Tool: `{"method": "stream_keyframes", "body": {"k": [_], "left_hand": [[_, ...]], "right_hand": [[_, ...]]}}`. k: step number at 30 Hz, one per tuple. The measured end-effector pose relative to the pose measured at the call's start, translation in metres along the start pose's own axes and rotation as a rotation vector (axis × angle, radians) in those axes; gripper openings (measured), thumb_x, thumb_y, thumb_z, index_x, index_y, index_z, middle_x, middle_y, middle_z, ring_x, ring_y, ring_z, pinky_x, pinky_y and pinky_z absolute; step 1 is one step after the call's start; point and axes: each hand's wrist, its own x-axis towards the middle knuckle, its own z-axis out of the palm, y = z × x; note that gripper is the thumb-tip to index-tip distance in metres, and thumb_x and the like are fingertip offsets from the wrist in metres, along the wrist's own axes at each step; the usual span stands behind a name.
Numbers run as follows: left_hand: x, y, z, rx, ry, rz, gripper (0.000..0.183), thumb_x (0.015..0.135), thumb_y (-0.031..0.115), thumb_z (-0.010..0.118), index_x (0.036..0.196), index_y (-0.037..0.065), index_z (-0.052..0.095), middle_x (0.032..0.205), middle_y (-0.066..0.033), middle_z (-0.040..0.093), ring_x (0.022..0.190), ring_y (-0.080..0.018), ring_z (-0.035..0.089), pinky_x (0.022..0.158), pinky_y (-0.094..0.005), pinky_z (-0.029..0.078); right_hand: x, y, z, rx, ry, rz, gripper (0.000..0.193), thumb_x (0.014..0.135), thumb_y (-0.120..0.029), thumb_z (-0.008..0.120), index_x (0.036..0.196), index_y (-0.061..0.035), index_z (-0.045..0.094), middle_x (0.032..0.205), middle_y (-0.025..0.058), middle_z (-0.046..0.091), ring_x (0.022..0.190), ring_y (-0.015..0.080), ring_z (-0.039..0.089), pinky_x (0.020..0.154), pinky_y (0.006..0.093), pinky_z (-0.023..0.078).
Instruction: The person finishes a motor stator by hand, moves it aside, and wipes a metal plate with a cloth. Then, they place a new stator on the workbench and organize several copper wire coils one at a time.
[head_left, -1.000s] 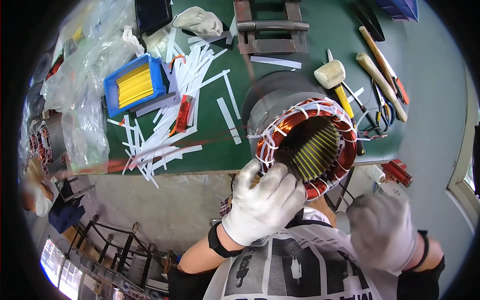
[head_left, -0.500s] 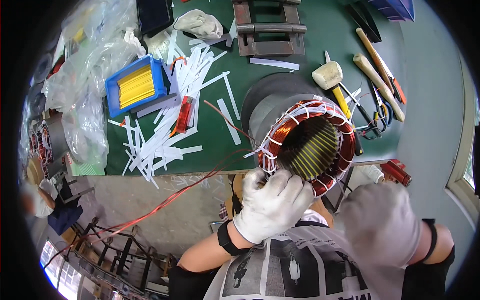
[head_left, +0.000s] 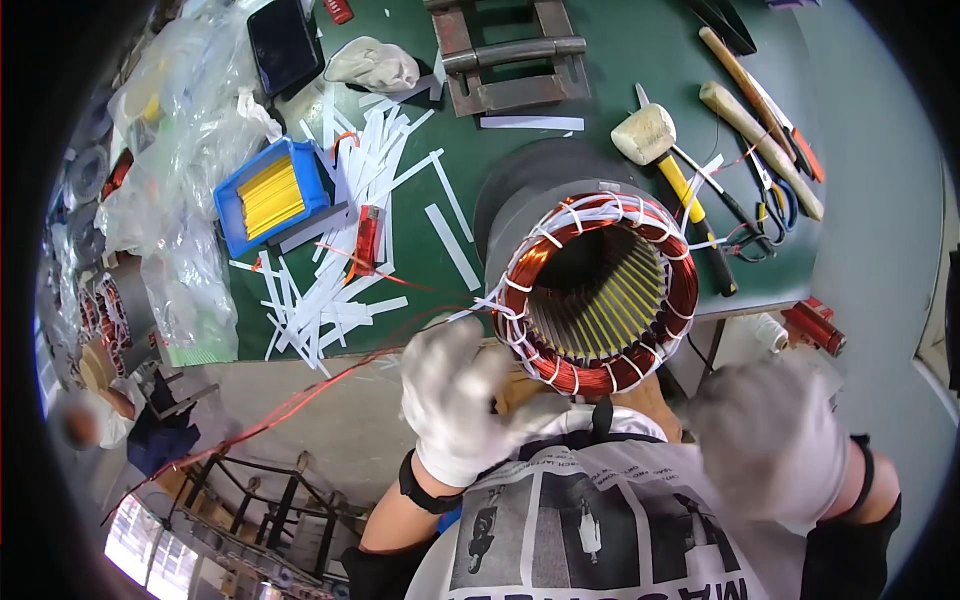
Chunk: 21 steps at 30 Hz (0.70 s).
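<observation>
A motor stator (head_left: 682, 290) lies with its open end toward me at the table's near edge; white cord laces its copper winding ring, and yellow strips line the bore. Red lead wires (head_left: 290, 402) trail from its left side past the table edge to the lower left. My left hand (head_left: 450, 395), in a white glove, is just left of the ring's lower edge; its fingers are somewhat blurred but look spread, with the thumb apart and nothing visible in them. My right hand (head_left: 770, 440), also gloved, is low on the right, away from the stator, its fingers smeared by motion.
White paper strips (head_left: 345, 300) lie scattered left of the stator, with a red lighter-like piece (head_left: 367, 240) on them. A blue tray (head_left: 226, 215) holds yellow strips. On the right are a mallet (head_left: 645, 135), wooden handles (head_left: 760, 148) and scissors (head_left: 783, 205). A steel frame (head_left: 515, 97) stands behind.
My left hand has come off the ring's lower left edge, moving left, its fingers spreading. My right hand stays low on the right, still blurred. The view has shifted slightly.
</observation>
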Motion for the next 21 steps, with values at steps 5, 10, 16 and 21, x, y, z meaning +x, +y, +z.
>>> {"method": "stream_keyframes", "body": {"k": [5,10,16,21], "left_hand": [[0.012,0.01,-0.005,-0.464,-0.012,-0.491,0.076,0.071,0.034,0.078,0.128,-0.004,0.045,0.118,-0.0217,0.054,0.109,-0.0346,0.056,0.093,-0.0416,0.046],[0.026,0.01,-0.004,-0.432,-0.286,-0.621,0.069,0.09,0.035,0.052,0.139,-0.009,0.033,0.129,-0.0236,0.051,0.115,-0.0292,0.055,0.098,-0.0357,0.041],[0.027,0.014,-0.001,-0.472,-0.291,-0.741,0.072,0.094,0.045,0.048,0.14,-0.009,0.032,0.13,-0.0186,0.051,0.117,-0.0222,0.051,0.099,-0.0329,0.039],[0.024,0.017,0.001,-0.482,-0.233,-0.798,0.075,0.094,0.044,0.05,0.14,-0.011,0.03,0.132,-0.0176,0.049,0.121,-0.0229,0.047,0.103,-0.0343,0.035]], "right_hand": [[0.0,0.014,-0.003,0.136,0.106,-0.021,0.024,0.05,-0.011,0.06,0.071,-0.0007,0.055,0.06,0.0044,0.048,0.049,0.0195,0.05,0.043,0.0335,0.039],[0.004,0.033,0.012,0.383,0.289,-0.061,0.021,0.057,-0.009,0.067,0.077,-0.0052,0.063,0.067,0.0037,0.056,0.052,0.0176,0.055,0.043,0.0301,0.041],[0.005,0.044,0.05,0.722,0.294,-0.024,0.021,0.068,-0.011,0.068,0.089,-0.0074,0.067,0.085,0.0028,0.062,0.064,0.0177,0.061,0.05,0.0308,0.05],[0.005,0.057,0.053,0.82,0.192,-0.025,0.022,0.07,-0.008,0.065,0.092,-0.0068,0.065,0.082,0.004,0.06,0.063,0.0186,0.061,0.051,0.0314,0.051]]}}
